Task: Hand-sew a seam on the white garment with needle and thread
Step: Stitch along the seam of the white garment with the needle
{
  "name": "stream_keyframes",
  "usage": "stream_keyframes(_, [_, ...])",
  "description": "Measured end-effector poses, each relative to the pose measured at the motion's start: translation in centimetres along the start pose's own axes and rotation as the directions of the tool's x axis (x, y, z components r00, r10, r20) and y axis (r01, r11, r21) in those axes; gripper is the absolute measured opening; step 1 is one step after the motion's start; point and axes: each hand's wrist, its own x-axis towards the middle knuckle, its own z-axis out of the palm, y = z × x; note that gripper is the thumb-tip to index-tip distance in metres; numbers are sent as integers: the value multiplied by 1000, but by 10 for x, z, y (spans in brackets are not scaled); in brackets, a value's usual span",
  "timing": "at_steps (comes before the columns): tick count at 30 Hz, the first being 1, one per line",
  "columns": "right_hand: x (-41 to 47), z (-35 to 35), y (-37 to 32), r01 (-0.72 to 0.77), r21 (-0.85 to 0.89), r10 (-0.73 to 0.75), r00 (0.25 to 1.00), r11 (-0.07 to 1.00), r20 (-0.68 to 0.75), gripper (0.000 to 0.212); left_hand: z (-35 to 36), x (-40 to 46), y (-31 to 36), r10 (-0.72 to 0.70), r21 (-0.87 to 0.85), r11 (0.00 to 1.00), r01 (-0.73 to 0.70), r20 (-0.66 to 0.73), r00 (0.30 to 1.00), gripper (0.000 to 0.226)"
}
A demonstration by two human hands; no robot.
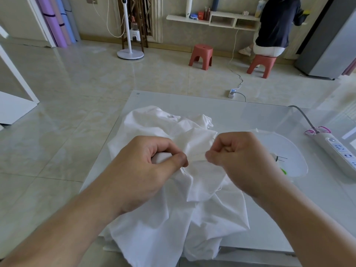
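Both hands [194,166] pinching garment [173,209] fold

You are working in bright, even daylight with no dim areas. The light enters from the right side; a pale, washed-out patch sits at the right edge of the view. The glossy floor [77,78] reflects soft streaks of glare, and the glass table top [250,116] shows a milky sheen. The white garment [173,218] is close to overexposed, so you can read its folds only as faint grey shading. Shadows are soft and short; the left hand [142,170] and right hand [240,160] cast only weak ones on the cloth. Wide-angle distortion bends straight lines at the frame edges and stretches the forearms. Fine detail is slightly soft; any thread is barely resolved.
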Motion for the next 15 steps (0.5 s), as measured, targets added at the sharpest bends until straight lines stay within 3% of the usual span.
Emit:
stream_keyframes(3, [6, -3, 7, -75, -234, 52, 993, 969, -105, 17, 0, 0, 0, -7, 23, 1000, 7, -2, 1000, 18])
stream_keyframes(5, [1, -4, 3, -10, -155, 3, 999, 988, -45, 15, 0, 0, 0, -7, 16, 1000, 7, -4, 1000, 18])
stream_keyframes(8, [-10, -6, -8, 99, 204, -133, 978, 974, 163, 21, 0, 0, 2, -3, 3, 1000, 3, -1, 1000, 18])
stream_keyframes(9, [-14, -4, -12, 132, 236, -182, 961, 963, 207, 15, 0, 0, 2, 1, 7, 1000, -1, 2, 1000, 18])
stream_keyframes(12, [-16, 6, -12, 196, 150, -226, 949, 969, 219, 13, 1, -1, 1, 8, 13, 1000, -8, 4, 1000, 17])
stream_keyframes(15, [-9, 6, -6, 118, 87, -129, 983, 989, 132, 22, 0, -1, 2, 1, 14, 1000, -1, -7, 1000, 17])
